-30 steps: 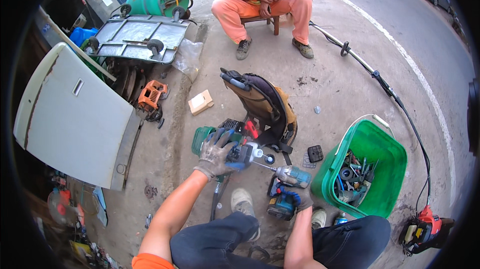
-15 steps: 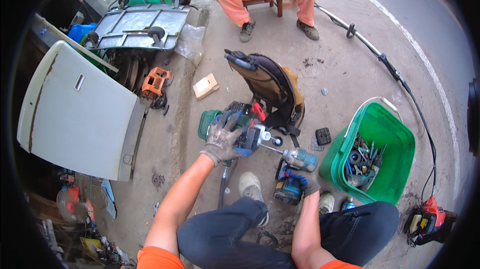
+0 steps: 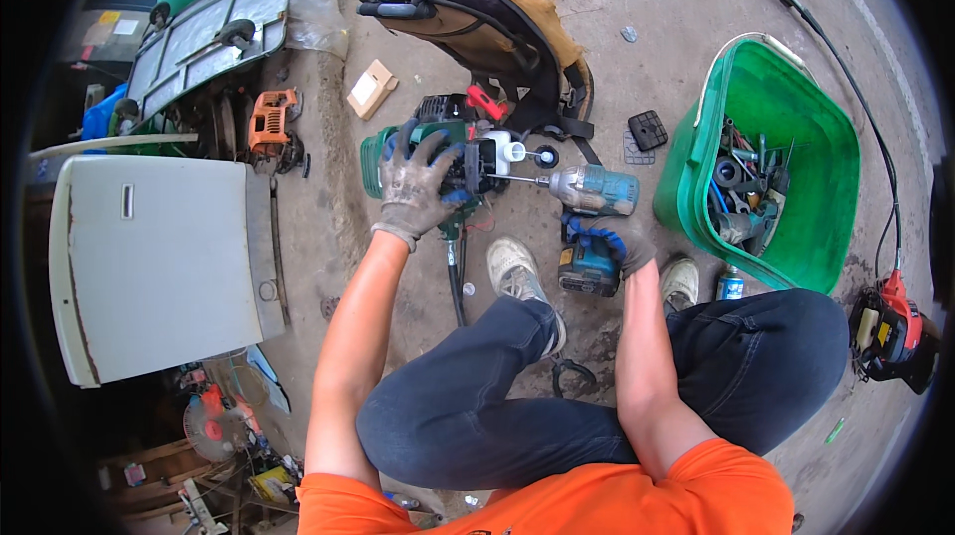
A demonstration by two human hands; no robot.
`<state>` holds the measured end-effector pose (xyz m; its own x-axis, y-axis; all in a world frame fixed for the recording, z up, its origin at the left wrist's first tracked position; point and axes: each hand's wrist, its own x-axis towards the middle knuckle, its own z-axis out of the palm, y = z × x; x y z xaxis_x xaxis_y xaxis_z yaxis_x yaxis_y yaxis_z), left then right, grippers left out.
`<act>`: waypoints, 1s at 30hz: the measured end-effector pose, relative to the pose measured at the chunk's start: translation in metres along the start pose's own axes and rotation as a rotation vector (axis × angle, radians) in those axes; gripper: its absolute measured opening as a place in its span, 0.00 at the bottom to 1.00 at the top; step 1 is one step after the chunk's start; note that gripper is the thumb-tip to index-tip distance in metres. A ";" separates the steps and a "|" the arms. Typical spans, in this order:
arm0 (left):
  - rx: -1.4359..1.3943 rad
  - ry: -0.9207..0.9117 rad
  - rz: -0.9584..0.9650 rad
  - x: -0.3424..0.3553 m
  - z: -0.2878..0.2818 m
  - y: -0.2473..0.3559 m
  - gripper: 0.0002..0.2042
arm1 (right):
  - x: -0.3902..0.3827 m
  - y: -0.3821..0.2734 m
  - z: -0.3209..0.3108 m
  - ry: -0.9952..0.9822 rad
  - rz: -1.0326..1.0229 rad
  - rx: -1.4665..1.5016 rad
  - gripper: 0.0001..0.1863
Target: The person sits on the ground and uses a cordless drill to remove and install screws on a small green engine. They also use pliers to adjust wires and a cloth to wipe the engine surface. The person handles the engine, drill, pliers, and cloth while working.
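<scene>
My gloved left hand [image 3: 418, 185] presses down on a small green and black engine [image 3: 453, 152] that sits on the concrete between my feet. My gloved right hand [image 3: 619, 242] grips the handle of a teal cordless drill [image 3: 594, 192]. Its long bit points left into the white part of the engine. The drill's battery pack [image 3: 589, 268] shows below my right hand. A dark backpack-style harness [image 3: 497, 33] lies just beyond the engine.
A green tub [image 3: 831, 167] full of tools stands at the right. A white panel [image 3: 154, 262] lies at the left, an orange engine part [image 3: 271, 122] and a small cardboard box [image 3: 370, 89] beyond it. A red trimmer head [image 3: 890, 321] rests at far right.
The view has tilted down and moved closer, so the seated person in orange has left the frame. Both hands stay on the engine and the drill.
</scene>
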<state>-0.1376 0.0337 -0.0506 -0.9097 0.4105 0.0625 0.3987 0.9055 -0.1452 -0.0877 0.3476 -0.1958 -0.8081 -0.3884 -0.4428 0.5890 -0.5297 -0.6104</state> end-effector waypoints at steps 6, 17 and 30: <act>-0.007 0.001 -0.018 0.000 -0.001 0.000 0.38 | 0.009 0.009 -0.009 -0.018 0.034 -0.087 0.19; -0.007 0.018 -0.030 0.001 0.001 0.005 0.40 | 0.024 0.018 -0.020 -0.064 0.147 0.000 0.19; -0.028 0.016 -0.042 0.000 0.001 0.001 0.38 | 0.019 0.012 -0.018 -0.146 0.076 0.082 0.25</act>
<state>-0.1373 0.0342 -0.0521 -0.9237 0.3739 0.0835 0.3638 0.9244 -0.1147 -0.0958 0.3479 -0.2234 -0.7557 -0.5318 -0.3822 0.6516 -0.5522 -0.5201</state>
